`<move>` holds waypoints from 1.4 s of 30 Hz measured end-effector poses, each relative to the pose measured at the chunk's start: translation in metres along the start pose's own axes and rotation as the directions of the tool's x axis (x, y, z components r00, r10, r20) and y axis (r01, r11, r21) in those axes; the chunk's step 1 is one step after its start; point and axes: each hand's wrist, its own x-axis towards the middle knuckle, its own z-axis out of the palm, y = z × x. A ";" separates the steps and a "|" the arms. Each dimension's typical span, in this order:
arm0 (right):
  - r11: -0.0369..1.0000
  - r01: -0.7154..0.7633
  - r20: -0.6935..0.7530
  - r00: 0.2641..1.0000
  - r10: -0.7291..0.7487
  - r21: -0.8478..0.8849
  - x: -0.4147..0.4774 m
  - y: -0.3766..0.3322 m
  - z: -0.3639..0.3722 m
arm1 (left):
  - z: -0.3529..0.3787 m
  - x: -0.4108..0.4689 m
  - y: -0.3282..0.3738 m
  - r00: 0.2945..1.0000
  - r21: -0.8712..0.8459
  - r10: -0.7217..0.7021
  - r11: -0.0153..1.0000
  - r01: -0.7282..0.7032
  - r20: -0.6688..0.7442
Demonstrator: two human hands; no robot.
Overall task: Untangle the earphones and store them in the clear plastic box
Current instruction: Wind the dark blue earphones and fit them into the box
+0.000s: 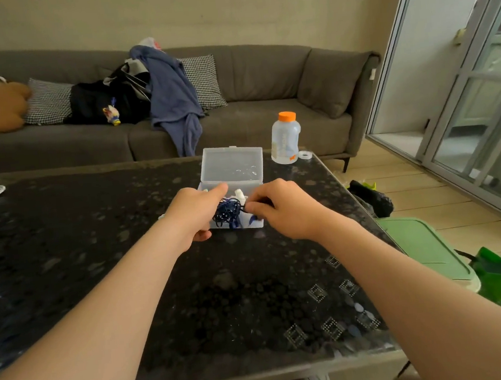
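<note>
Centrally, tangled earphones (228,213) are sitting in the open box (232,164) between both hands, right hand (287,210) pinching them, left hand (194,216) gripping the box.

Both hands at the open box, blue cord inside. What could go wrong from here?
1. The blue earphones sit bunched in the clear plastic box; the right hand pinching and pulling the cord could tighten knots.
2. The cord may snag the white item beside it and drag it out.
3. The box looks light; if the left hand gripping it lets go, a tug could slide or tip it.
</note>
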 end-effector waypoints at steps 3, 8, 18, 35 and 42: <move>0.969 -0.065 -0.116 0.989 0.095 0.240 -0.001 -0.005 0.000 | -0.003 0.000 0.000 0.996 -0.042 0.076 0.996 -0.074 0.055; 0.465 -0.221 0.031 0.923 0.383 0.857 0.004 -0.019 0.000 | -0.004 -0.005 0.000 0.919 -0.422 0.268 0.898 -0.128 0.291; 0.315 -0.104 -0.088 0.838 0.538 0.943 0.016 -0.012 0.004 | -0.003 -0.003 0.004 0.869 -0.444 0.278 0.893 -0.077 0.409; 0.821 -0.138 -0.227 0.924 0.309 0.554 0.019 0.003 0.003 | -0.011 0.007 -0.005 0.873 -0.442 0.301 0.890 -0.113 0.383; 0.908 -0.135 -0.062 0.983 0.173 0.397 0.011 -0.001 0.003 | -0.011 0.004 -0.009 0.877 -0.381 0.312 0.910 -0.165 0.365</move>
